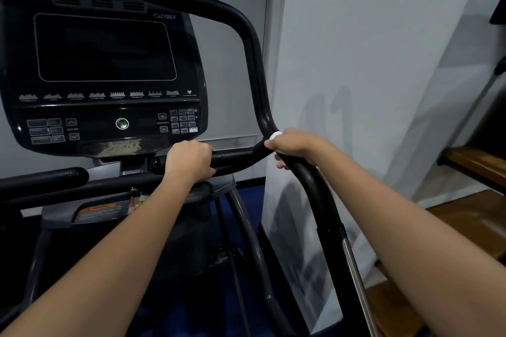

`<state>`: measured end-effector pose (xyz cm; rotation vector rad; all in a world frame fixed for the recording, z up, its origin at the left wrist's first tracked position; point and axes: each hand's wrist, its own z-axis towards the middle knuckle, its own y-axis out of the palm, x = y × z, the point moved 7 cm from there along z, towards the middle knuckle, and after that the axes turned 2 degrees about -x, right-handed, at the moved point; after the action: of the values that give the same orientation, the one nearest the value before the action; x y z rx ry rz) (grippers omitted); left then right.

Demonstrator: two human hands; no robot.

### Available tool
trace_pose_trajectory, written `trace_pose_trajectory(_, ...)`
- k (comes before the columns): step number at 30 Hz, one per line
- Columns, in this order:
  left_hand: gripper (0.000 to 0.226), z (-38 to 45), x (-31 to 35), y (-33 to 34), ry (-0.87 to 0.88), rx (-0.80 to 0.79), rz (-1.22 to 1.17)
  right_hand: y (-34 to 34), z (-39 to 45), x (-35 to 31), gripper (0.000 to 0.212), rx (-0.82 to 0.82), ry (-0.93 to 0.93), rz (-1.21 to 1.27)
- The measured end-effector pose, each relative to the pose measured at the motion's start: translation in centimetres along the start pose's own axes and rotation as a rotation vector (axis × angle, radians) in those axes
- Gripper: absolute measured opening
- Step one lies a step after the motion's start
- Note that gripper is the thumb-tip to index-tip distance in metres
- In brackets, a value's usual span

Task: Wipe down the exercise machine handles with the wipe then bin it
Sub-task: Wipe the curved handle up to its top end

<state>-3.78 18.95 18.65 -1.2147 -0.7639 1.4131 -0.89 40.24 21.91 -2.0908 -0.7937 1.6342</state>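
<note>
Grey-white walls (369, 35) fill the upper right of the frame, with blue floor (246, 200) low at centre and wooden steps (465, 213) at the right edge. We stand at a black exercise machine whose console (109, 76) takes up the upper left; its dark screen (105, 48) carries the brand CYBEX at its top right corner, and beside the plus and minus keys we read RESISTANCE, though the other labels are too small to read. Our left hand (190, 160) grasps the short horizontal handle (235, 156) just below the console. Our right hand (294, 146) is wrapped around the tall curved handle (254, 63) at its bend, with the white wipe (275, 135) pressed between the fingers and the bar, only a small edge showing.
</note>
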Motion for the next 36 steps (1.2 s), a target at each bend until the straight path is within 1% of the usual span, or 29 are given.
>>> trace_pose_trajectory(4, 0.033, -0.2, 0.0, -0.1, 0.002, -0.003, 0.002, 0.4, -2.3, 2.4, 0.023, -0.150, -0.003, 0.389)
trace_pose_trajectory(5, 0.033, -0.3, 0.0, -0.1, 0.003, -0.001, 0.003, 0.6, -3.5, 3.1, 0.026, -0.163, -0.008, 0.470)
trace_pose_trajectory(7, 0.033, -0.3, -0.1, -0.2, 0.002, 0.002, -0.002, 0.6, -6.4, 4.6, 0.028, -0.127, -0.042, 0.556)
trace_pose_trajectory(8, 0.033, -0.3, -0.1, -0.2, 0.002, 0.001, -0.006, 0.7, -7.8, 5.5, 0.028, -0.077, -0.071, 0.529)
trace_pose_trajectory(10, 0.032, -0.2, 0.0, -0.1, 0.003, -0.003, -0.014, 0.8, -10.1, 7.2, 0.030, 0.065, -0.121, 0.341)
trace_pose_trajectory(12, 0.032, -0.2, -0.1, -0.1, -0.001, -0.002, -0.025, 1.2, -11.3, 8.0, 0.039, 0.217, -0.139, 0.038)
trace_pose_trajectory(15, 0.031, -0.1, -0.1, 0.1, -0.003, -0.002, -0.030, 1.6, -11.8, 6.6, 0.048, 0.428, -0.081, -0.377)
trace_pose_trajectory(17, 0.030, 0.0, -0.1, 0.2, 0.002, 0.003, -0.023, 1.7, -11.4, 4.7, 0.052, 0.480, -0.044, -0.600)
trace_pose_trajectory(18, 0.031, 0.0, -0.1, 0.2, 0.002, 0.005, -0.023, 1.6, -10.7, 3.8, 0.051, 0.478, -0.027, -0.660)
trace_pose_trajectory(20, 0.031, 0.1, -0.1, 0.3, -0.001, 0.000, -0.024, 1.0, -8.4, 2.4, 0.044, 0.424, 0.031, -0.655)
trace_pose_trajectory(23, 0.031, 0.1, -0.2, 0.3, -0.002, -0.011, -0.030, 0.1, -5.1, 0.1, 0.046, 0.255, 0.120, -0.567)
trace_pose_trajectory(25, 0.031, 0.2, -0.2, 0.4, -0.001, -0.014, -0.035, 0.5, -2.9, -1.1, 0.042, 0.161, 0.146, -0.542)
trace_pose_trajectory(28, 0.030, 0.4, -0.2, 0.6, 0.003, -0.016, -0.037, 1.0, 1.1, -1.8, 0.039, 0.180, 0.121, -0.627)
trace_pose_trajectory(30, 0.030, 0.5, -0.2, 0.7, 0.008, -0.008, -0.035, 0.8, 2.9, -2.4, 0.041, 0.235, 0.066, -0.601)
trace_pose_trajectory(31, 0.030, 0.5, -0.2, 0.7, 0.010, -0.007, -0.031, 0.8, 3.5, -2.6, 0.042, 0.237, 0.064, -0.584)
trace_pose_trajectory(33, 0.030, 0.5, -0.2, 0.8, 0.014, -0.003, -0.029, 0.4, 3.9, -3.3, 0.043, 0.239, 0.079, -0.460)
trace_pose_trajectory(34, 0.030, 0.5, -0.1, 0.7, 0.014, -0.004, -0.029, 0.4, 3.7, -3.7, 0.042, 0.215, 0.073, -0.359)
trace_pose_trajectory(35, 0.030, 0.4, -0.1, 0.7, 0.014, -0.003, -0.029, 0.3, 4.0, -4.0, 0.037, 0.190, 0.023, -0.306)
trace_pose_trajectory(36, 0.030, 0.4, -0.1, 0.6, 0.014, -0.001, -0.031, 0.1, 3.8, -4.3, 0.026, 0.184, -0.026, -0.282)
